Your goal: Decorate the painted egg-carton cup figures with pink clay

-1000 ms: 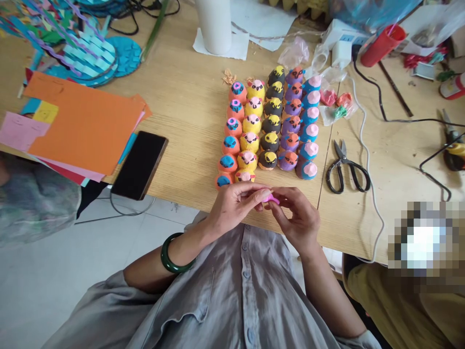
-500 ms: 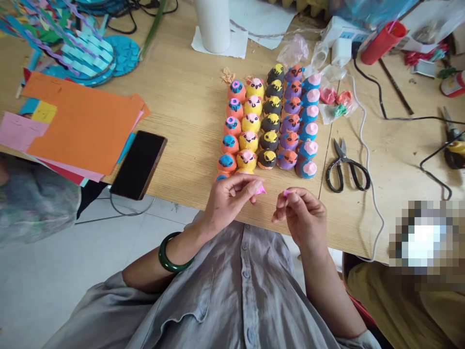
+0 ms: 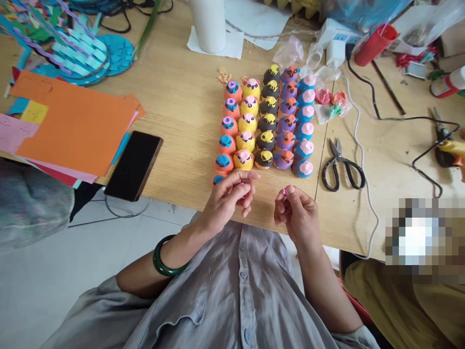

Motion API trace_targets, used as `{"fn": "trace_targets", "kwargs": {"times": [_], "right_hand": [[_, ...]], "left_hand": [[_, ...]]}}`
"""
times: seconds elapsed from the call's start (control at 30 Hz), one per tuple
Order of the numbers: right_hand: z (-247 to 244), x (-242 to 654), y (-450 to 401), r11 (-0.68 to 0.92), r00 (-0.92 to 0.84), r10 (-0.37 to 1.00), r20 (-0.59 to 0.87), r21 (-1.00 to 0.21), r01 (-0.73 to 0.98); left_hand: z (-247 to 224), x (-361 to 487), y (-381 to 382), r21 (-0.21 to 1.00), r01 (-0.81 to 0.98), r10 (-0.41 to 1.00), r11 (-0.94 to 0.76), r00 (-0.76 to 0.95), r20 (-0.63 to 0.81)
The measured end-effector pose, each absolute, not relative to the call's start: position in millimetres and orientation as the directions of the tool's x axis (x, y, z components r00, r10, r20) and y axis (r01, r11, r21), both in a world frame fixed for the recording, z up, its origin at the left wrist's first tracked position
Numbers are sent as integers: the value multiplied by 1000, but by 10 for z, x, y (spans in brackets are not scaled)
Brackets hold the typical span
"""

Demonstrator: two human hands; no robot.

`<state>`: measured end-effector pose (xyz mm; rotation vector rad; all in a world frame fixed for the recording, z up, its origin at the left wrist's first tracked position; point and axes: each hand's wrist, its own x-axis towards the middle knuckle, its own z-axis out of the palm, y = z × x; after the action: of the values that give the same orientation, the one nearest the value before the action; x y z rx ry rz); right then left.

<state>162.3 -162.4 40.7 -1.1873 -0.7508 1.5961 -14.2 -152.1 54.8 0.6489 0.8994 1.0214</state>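
Between the thumb and forefinger of my right hand point(image 3: 298, 213) is a small bit of bright pink clay point(image 3: 284, 192). My left hand point(image 3: 228, 198), wearing a dark green bangle point(image 3: 160, 261) on the wrist, is closed with curled fingers and the forefinger stretched out. Only a sliver of pink clay point(image 3: 242, 184) shows in it; the rest is hidden. Just beyond my hands stand rows of painted clay figures: orange ones with blue tops point(image 3: 223, 163), yellow with pink point(image 3: 243, 159), black with yellow point(image 3: 264, 158), purple with orange point(image 3: 284, 158), and blue with pink tips point(image 3: 305, 166). Some of the orange ones carry pink rings.
Black-handled scissors point(image 3: 343, 167) lie to the right, beside a white cable point(image 3: 359, 140). On the left are a phone point(image 3: 133, 166) and orange card sheets point(image 3: 78, 126). A white roll point(image 3: 208, 26) and a red cup point(image 3: 376, 44) stand at the back. People sit on both sides.
My hands have moved a little apart. The pink clay that stuck out of my left hand is now mostly covered by its fingers. The camera view has shifted slightly.
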Motion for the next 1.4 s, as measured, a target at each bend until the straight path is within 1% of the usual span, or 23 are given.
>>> {"fn": "trace_targets", "kwargs": {"times": [0.1,0.17,0.27,0.37,0.47,0.53,0.6,0.73,0.87,1.03,1.07,1.1,1.17,1.27,1.4], "right_hand": [[408,1630,-1607,-326,-35,941,-336,-875,-359],[418,1619,-1599,-336,-42,937,-346,-865,-373],[423,1587,-1611,-351,-38,932,-361,-868,-351],[395,1553,-1646,-366,-54,928,-368,-878,-307],[357,1534,-1685,-363,-65,931,-358,-897,-254],[346,1531,-1703,-351,-75,936,-343,-908,-230],[352,1532,-1710,-355,-108,935,-339,-902,-244],[401,1542,-1700,-405,-156,914,-374,-860,-309],[454,1544,-1682,-457,-196,889,-414,-825,-332],[459,1535,-1667,-445,-180,895,-407,-824,-349],[454,1534,-1666,-441,-172,898,-406,-829,-343],[450,1534,-1666,-438,-164,899,-406,-833,-339],[444,1537,-1667,-437,-156,899,-408,-831,-343],[441,1547,-1669,-446,-160,895,-416,-825,-347],[439,1566,-1673,-459,-181,888,-422,-828,-322]], "left_hand": [[537,-151,-1533,835,-405,925,373,235,-299],[542,-141,-1544,875,-337,934,348,208,-291],[547,-87,-1560,952,-143,955,270,166,-246],[527,-6,-1566,992,8,979,125,163,-125],[496,52,-1563,1000,10,985,17,173,-18],[487,64,-1557,1000,3,988,-21,154,20],[490,57,-1552,999,19,992,-41,120,38],[490,29,-1543,999,47,998,-15,64,12],[459,19,-1536,999,37,999,-31,12,31],[465,15,-1559,999,14,997,52,56,-53],[469,9,-1567,999,25,998,45,45,-46],[471,1,-1574,999,42,1000,12,25,-13],[467,-23,-1580,990,97,994,-106,-8,108],[439,-65,-1568,939,195,958,-284,26,285],[407,-103,-1538,897,259,934,-358,88,347]]}}
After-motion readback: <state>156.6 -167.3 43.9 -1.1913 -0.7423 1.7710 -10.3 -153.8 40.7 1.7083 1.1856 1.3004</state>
